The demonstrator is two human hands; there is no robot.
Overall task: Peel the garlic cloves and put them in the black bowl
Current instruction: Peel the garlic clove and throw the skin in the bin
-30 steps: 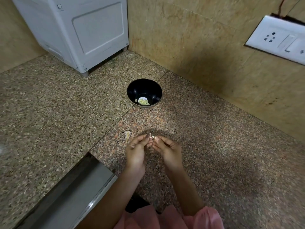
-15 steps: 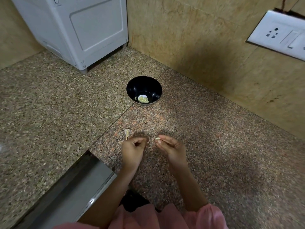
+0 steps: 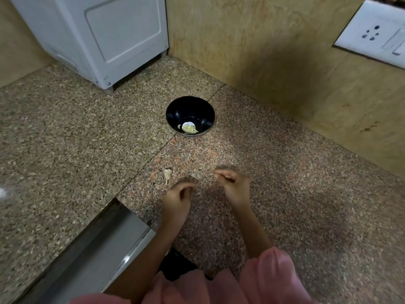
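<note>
Speckled granite tabletop (image 3: 65,150) fills the view, with wide bare stretches left and right of the action. A seam (image 3: 153,150) runs diagonally across it from the wall corner down toward the near edge. The tan tiled wall (image 3: 274,51) closes off the far right side, meeting the tabletop in a long angled line. A white appliance (image 3: 105,34) stands in the far left corner on short feet, and its base edge sits well apart from the work. At lower left a steel channel (image 3: 98,249) cuts into the near edge. High on the wall there is a white socket plate (image 3: 372,36). A pink sleeve (image 3: 269,275) shows at the bottom.

The black bowl (image 3: 168,115) sits on the tabletop near the wall, just beside the seam, with clear granite between it and the hands. The left hand (image 3: 176,199) and right hand (image 3: 233,186) hover apart, fingers curled in toward the thumbs. Both are blurred, so I cannot tell what either pinches. Peeled garlic cloves (image 3: 189,128) lie in the bowl's bottom. A scrap of garlic skin (image 3: 167,174) lies just ahead of the left hand.
</note>
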